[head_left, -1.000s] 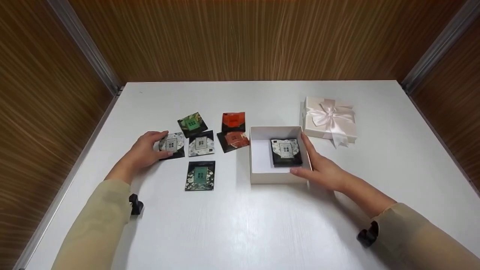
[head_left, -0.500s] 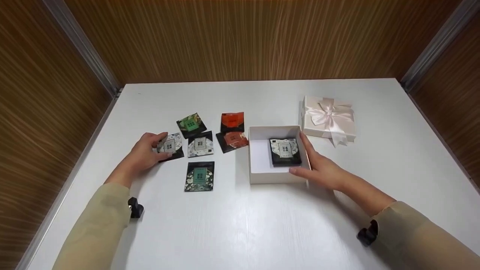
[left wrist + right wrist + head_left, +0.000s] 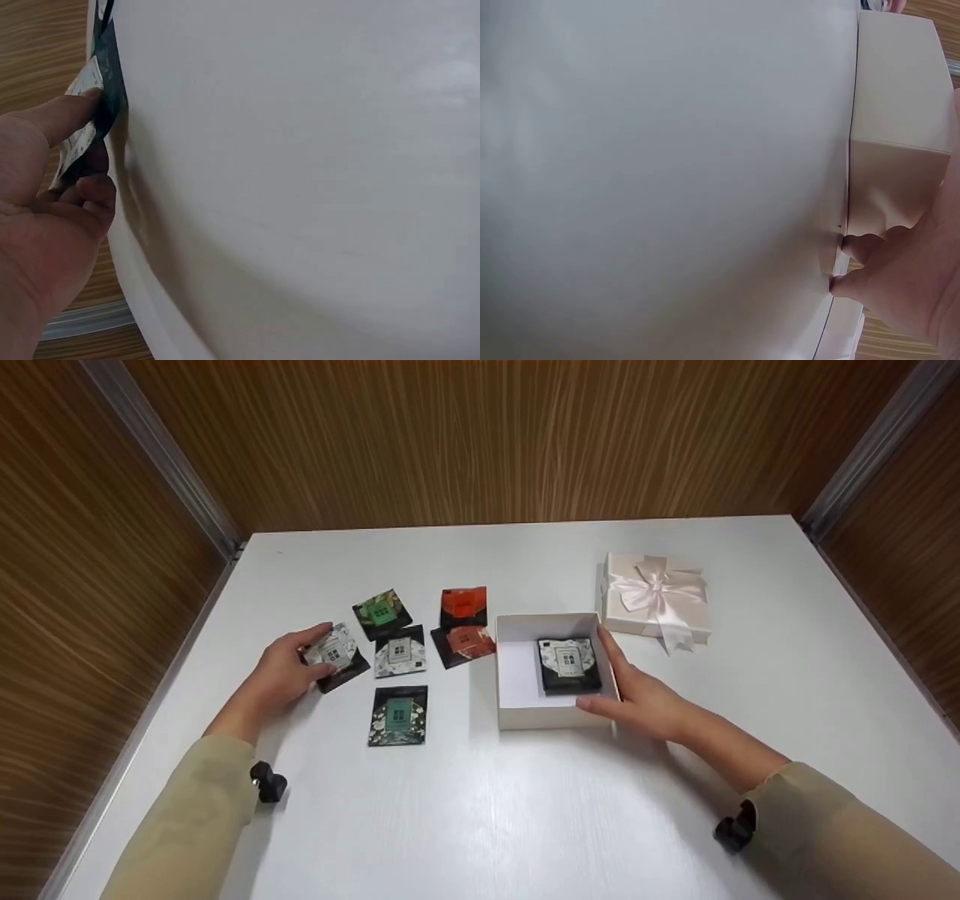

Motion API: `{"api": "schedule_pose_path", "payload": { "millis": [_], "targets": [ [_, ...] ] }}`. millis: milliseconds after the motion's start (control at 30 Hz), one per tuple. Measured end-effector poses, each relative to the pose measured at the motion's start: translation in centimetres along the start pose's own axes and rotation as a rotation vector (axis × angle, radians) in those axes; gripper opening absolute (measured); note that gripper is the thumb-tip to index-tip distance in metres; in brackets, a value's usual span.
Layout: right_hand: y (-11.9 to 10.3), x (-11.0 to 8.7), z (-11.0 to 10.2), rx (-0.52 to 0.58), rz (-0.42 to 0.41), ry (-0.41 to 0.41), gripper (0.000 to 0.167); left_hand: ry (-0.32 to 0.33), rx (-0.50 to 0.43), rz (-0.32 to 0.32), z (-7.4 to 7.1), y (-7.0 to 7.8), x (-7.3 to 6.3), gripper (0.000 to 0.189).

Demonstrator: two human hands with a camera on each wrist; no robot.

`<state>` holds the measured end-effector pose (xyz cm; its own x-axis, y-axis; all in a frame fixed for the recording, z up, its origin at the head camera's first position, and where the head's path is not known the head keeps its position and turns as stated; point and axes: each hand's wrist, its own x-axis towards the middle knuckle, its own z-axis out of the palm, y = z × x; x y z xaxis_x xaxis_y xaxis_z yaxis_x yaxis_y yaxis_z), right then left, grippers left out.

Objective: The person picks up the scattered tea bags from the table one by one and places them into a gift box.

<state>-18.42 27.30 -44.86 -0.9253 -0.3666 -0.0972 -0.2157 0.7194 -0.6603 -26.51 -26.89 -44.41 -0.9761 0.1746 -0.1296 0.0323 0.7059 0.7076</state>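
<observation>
My left hand (image 3: 283, 666) pinches a flat white-and-black sachet (image 3: 336, 655) at its left side. In the left wrist view the thumb (image 3: 71, 116) lies on top of the sachet (image 3: 84, 146) and curled fingers are beneath it. My right hand (image 3: 651, 701) holds the right side of an open white box (image 3: 555, 718), thumb at the front rim and fingers along the right wall. Inside the box, toward the right, lies a white-and-black sachet (image 3: 568, 664), seemingly atop a stack. The right wrist view shows fingers (image 3: 889, 281) low against the box's outer side (image 3: 904, 90).
Right of the held sachet lie a green sachet (image 3: 382, 613), a white one (image 3: 400, 652) and a dark teal one (image 3: 398, 716). Near the box are an orange sachet (image 3: 463, 605) and a red-brown one (image 3: 465, 645). A pink lid with a ribbon bow (image 3: 658, 592) sits behind right.
The left hand has drawn its sachet slightly leftward and turned it, so it now lies tilted, its lower edge nearer me. The right hand stays on the box.
</observation>
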Motion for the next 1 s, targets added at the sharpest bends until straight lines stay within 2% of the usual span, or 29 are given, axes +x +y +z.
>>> {"api": "schedule_pose_path", "payload": {
  "millis": [100,200,433,733,1000],
  "targets": [
    [-0.1,0.0,0.0,0.008,-0.002,0.000,0.112,0.010,-0.033,0.002,-0.6,0.6,-0.2,0.065],
    [-0.2,0.0,-0.1,0.007,-0.002,0.001,0.112,0.034,-0.036,0.032,-1.2,1.6,-0.4,0.058],
    [-0.1,0.1,-0.2,0.000,-0.017,0.015,0.112,0.107,-0.061,0.144,-1.8,5.1,-0.7,0.040],
    [0.1,0.2,0.0,-0.001,-0.038,0.027,0.112,0.147,-0.079,0.273,-0.2,10.5,-0.9,0.030],
    [0.0,0.1,0.1,-0.003,-0.029,0.028,0.111,0.105,-0.142,0.370,2.0,14.7,-1.2,0.029]
  ]
}}
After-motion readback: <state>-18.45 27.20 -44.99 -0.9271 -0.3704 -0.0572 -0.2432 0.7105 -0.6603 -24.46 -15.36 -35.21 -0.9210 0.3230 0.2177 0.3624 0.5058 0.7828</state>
